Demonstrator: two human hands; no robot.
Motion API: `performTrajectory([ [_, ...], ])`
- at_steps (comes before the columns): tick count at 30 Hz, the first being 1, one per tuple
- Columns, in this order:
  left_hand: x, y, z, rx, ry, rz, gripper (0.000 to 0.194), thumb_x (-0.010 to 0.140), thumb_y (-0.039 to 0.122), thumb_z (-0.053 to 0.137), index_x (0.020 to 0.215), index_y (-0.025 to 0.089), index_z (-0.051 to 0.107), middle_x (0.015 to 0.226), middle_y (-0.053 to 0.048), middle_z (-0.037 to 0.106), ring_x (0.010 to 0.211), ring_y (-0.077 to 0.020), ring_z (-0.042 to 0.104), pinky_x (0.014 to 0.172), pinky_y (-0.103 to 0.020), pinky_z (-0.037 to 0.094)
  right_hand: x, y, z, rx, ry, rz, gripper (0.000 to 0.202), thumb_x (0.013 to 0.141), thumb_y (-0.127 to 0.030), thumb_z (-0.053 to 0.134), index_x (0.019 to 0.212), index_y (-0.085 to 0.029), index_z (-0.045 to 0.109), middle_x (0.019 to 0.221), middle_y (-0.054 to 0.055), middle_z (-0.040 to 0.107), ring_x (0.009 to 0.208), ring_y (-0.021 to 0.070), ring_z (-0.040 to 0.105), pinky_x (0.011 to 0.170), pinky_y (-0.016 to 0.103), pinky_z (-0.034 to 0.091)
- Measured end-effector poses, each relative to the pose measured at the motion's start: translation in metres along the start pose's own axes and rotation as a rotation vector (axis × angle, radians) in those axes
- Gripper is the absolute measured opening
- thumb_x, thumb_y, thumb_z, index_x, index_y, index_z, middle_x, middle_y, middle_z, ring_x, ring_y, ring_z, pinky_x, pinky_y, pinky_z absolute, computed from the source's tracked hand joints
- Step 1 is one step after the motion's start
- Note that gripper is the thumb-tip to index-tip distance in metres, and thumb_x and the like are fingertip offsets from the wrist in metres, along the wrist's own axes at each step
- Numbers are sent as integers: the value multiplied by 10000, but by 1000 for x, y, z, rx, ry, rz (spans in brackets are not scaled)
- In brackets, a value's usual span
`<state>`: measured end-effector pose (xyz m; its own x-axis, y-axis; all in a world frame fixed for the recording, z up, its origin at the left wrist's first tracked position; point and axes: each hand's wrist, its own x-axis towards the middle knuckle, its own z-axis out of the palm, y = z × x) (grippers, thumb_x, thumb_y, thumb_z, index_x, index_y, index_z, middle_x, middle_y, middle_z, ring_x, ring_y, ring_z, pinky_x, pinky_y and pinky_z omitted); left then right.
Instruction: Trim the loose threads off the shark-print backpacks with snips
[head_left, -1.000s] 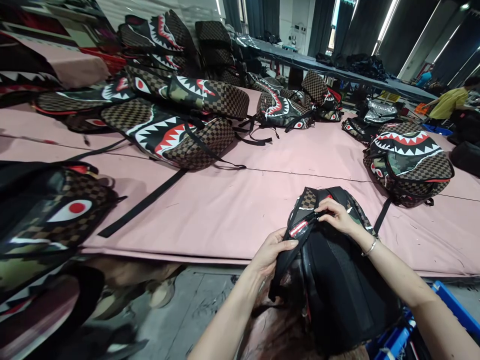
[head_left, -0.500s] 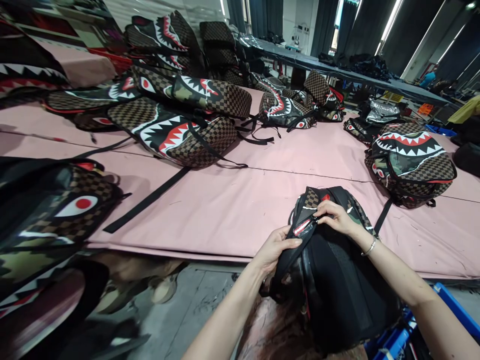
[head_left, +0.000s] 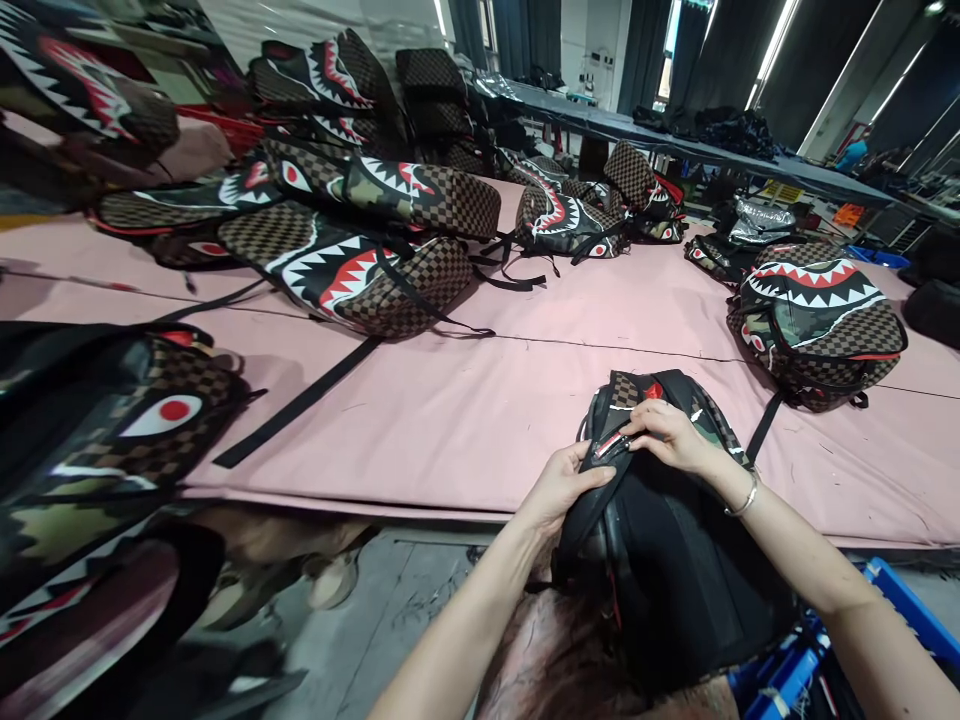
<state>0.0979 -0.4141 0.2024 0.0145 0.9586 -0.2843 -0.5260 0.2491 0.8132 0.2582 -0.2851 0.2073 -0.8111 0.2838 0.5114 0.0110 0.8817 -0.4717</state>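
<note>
Left grip point(head_left: 559, 490) crept rightward, pinched closed on black strap point(head_left: 595, 508).

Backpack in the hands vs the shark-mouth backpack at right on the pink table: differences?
Facing: the held backpack mostly shows a plain black back; the shark-mouth backpack shows its toothed print.

Handling: the left hand and right hand grip the held backpack; neither touches the shark-mouth backpack.

Place: the held backpack is at the pink table's near edge; the shark-mouth backpack sits farther back.

Shared: brown checked material.
</note>
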Motion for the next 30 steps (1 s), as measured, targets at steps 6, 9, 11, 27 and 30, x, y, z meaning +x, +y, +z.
performTrajectory([
  [6,5,-14,9,19,75,147,478,552,244,756,993,131,608,872,-43,658,763,-154,601,707,-253,458,-16,-17,13,151,224,229,122,816,-294,556,862,-195,611,827,43,587,810,165,547,734,317,455],
  [9,7,-23,14,103,241,368,657,593,236,730,1203,202,488,1069,-55,622,978,-178,570,863,-284,426,-31,-30,27,297,433,497,179,806,-354,545,884,-198,585,809,28,586,727,147,546,645,274,463],
  [11,9,-28,16,191,314,449,608,620,249,708,1191,206,505,1136,-62,597,1053,-182,539,925,-290,390,-41,-38,38,386,540,672,241,800,-395,533,942,-202,562,791,22,585,654,133,536,551,244,455],
  [27,13,-58,4,518,763,448,176,729,349,552,691,185,500,592,25,543,541,-108,512,556,-204,394,-26,-71,84,912,747,979,415,572,-465,700,599,-190,391,496,-90,338,411,38,271,373,181,217],
  [30,14,-49,-24,392,811,324,234,732,393,532,734,160,521,582,4,564,493,-114,533,543,-233,425,-31,-69,82,890,763,978,438,565,-487,689,580,-199,359,479,-100,286,408,40,235,378,185,199],
])
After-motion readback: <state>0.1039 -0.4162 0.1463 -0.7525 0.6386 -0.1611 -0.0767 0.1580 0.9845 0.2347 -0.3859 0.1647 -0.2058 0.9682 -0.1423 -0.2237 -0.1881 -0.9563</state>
